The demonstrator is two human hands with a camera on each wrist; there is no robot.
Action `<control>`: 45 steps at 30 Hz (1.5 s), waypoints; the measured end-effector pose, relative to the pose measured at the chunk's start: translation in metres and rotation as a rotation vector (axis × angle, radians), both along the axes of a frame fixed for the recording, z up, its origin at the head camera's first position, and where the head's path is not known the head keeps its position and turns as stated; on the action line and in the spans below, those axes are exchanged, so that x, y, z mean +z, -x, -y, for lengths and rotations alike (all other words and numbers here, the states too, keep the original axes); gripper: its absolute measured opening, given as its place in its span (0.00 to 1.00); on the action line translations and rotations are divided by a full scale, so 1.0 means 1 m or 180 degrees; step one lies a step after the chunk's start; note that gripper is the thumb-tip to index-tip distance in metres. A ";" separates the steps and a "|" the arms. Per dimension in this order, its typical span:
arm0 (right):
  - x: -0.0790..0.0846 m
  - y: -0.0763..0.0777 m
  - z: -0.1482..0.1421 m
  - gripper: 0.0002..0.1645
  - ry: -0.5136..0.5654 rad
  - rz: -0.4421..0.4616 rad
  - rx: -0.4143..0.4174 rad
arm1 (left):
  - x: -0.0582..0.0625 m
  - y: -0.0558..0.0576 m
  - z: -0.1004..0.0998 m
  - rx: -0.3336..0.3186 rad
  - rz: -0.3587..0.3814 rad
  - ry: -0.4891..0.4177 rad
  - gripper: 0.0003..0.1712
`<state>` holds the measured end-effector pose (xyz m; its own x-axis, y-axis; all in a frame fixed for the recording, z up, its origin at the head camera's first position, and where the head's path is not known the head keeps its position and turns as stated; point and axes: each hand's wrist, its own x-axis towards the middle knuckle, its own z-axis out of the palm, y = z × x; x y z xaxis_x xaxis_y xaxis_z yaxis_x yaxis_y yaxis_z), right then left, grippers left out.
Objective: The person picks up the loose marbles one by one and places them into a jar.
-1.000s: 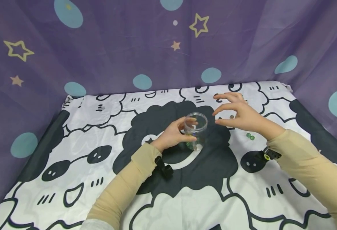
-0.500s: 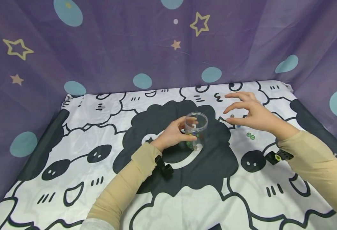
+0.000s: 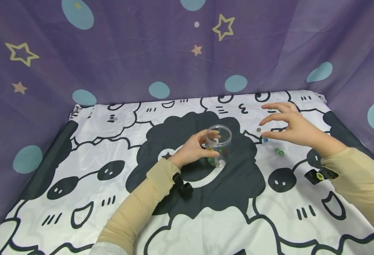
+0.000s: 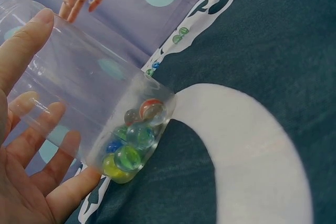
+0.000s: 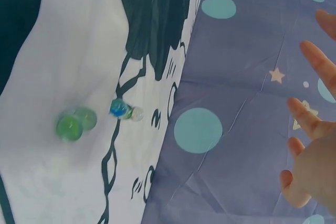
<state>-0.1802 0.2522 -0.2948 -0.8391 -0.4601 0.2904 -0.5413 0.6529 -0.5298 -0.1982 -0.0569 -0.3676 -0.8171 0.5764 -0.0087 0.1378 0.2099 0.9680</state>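
In the head view my left hand (image 3: 191, 148) grips a clear plastic jar (image 3: 221, 139) that stands without a lid on the cloth. Several glass marbles (image 4: 140, 136), green, blue, yellow and red-streaked, lie at the jar's bottom. To the right, my right hand (image 3: 290, 125) hovers with fingers spread and nothing between them. Below it on the white cloth lie two green marbles (image 3: 279, 152), a blue marble (image 3: 265, 140) and a brownish marble (image 3: 258, 130). The right wrist view also shows a bit of green beside the blue marble (image 5: 119, 107).
A white cloth (image 3: 225, 232) with black cartoon figures covers the table. Purple curtains (image 3: 126, 56) with stars and blue dots hang behind it and at both sides. Each forearm wears a black strap (image 3: 321, 175).
My right hand has moved away from the jar to the right, over the loose marbles, uncovering the blue one. The left hand keeps its grip on the jar in the same place.
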 end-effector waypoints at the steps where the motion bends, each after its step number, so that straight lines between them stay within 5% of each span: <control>1: -0.001 0.000 -0.002 0.13 -0.0004 0.0007 -0.0026 | 0.000 0.000 0.000 0.0002 -0.0004 -0.0001 0.35; 21: -0.021 -0.006 -0.039 0.18 -0.0412 0.0174 -0.0275 | -0.004 -0.002 0.000 -0.0014 -0.0046 0.0022 0.36; 31: -0.026 -0.005 -0.047 0.22 -0.0770 0.0601 -0.0465 | -0.005 0.001 -0.001 -0.0007 -0.0052 0.0000 0.34; 45: -0.048 -0.001 -0.058 0.24 -0.0988 0.0701 -0.0422 | -0.005 0.002 0.000 -0.0004 -0.0034 0.0013 0.35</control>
